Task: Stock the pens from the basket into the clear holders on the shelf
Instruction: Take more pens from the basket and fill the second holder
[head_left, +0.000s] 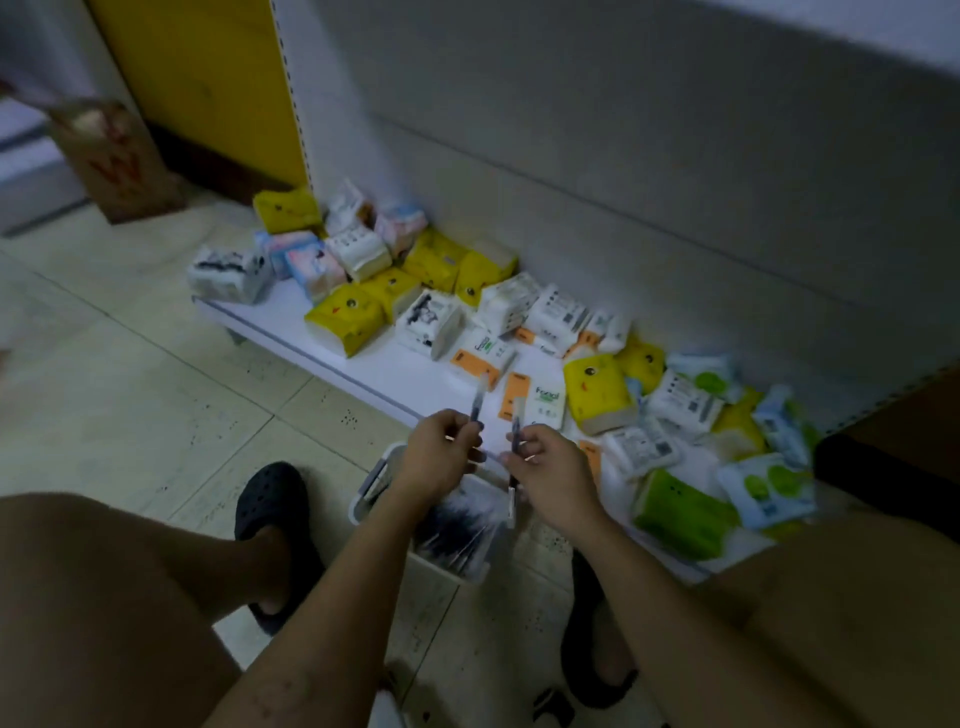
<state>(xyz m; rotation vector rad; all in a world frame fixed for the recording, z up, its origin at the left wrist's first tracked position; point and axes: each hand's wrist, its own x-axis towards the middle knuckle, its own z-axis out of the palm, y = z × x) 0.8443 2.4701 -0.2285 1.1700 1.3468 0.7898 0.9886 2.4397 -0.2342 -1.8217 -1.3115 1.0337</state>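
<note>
A crouching person's left hand (441, 460) pinches a pen (478, 399) upright while the right hand (556, 467) grips a second pen (517, 422), both above a white basket (363, 501) of pens (457, 530) on the tiled floor (156, 395). Just beyond, tissue packs (353, 317) in yellow, white and green crowd a low white shelf (395, 374); their lettering is too blurred to read. A brown paper bag (117, 161) stands at left.

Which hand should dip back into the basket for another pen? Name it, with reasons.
Left, probably. The left hand sits over the basket; the right hand hangs by its right rim, nearer the shelf. Each already grips a pen.
</note>
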